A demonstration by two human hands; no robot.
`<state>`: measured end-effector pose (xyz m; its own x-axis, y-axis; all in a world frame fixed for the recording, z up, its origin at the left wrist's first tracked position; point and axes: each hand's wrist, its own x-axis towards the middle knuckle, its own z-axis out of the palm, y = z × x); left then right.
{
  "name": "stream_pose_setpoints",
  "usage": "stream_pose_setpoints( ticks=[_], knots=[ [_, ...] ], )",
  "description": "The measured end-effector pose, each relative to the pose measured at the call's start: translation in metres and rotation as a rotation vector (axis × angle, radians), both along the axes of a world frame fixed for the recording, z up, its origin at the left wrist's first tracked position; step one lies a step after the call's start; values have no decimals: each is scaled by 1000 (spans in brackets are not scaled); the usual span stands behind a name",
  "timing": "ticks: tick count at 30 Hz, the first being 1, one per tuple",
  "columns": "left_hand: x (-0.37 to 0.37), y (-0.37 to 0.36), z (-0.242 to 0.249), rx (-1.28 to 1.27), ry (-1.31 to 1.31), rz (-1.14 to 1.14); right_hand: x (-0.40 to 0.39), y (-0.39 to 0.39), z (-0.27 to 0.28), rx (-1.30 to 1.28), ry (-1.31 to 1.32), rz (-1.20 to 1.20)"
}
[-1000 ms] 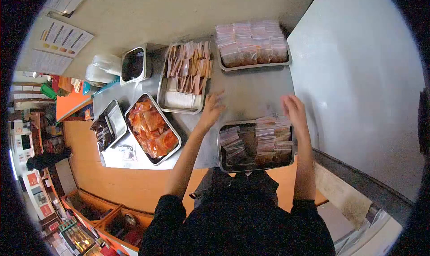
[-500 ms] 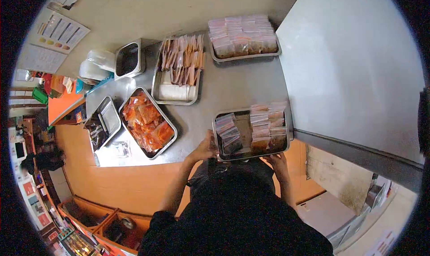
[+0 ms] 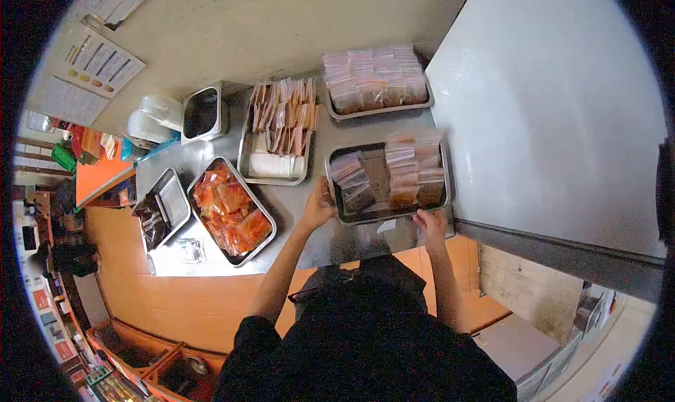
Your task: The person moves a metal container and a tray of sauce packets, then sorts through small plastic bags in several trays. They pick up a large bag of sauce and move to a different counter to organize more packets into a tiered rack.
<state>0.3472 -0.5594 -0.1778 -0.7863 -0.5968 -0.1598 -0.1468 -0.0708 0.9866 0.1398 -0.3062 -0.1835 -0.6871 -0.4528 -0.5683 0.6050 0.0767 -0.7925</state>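
The left hand's fingers (image 3: pixel 325 199) lie against the left side of a metal tray (image 3: pixel 376 170), near its front corner; the right hand's fingers (image 3: pixel 422 217) bend at its front rim, toward the right corner. Whether either set grips or only presses, I cannot tell. The tray sits on the near right part of the bench (image 3: pixel 323 240), with small clear packets (image 3: pixel 404 168) packed in rows on its right, a looser row on its left and bare metal between.

Beyond it, a far tray (image 3: pixel 383 111) is filled with similar packets. To the left, a long tray (image 3: pixel 307 166) has upright packets at the back and white ones in front. Further left are a tray of orange packets (image 3: pixel 228 208), a small tray (image 3: pixel 176 196) with dark packets, and a deep tin (image 3: pixel 221 120), dark inside.

A white slip (image 3: pixel 386 226) lies just in front of the tray. A tall pale panel (image 3: pixel 548 120) stands close along its right side. Both bare forearms reach forward from dark sleeves, set apart, the left slanting inward.
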Motion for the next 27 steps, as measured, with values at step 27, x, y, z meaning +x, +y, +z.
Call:
stream_pose_setpoints(
  ticks=[27],
  knots=[
    [-136, 23, 56, -853, -124, 258, -127, -120, 68, 373, 1463, 538]
  ],
)
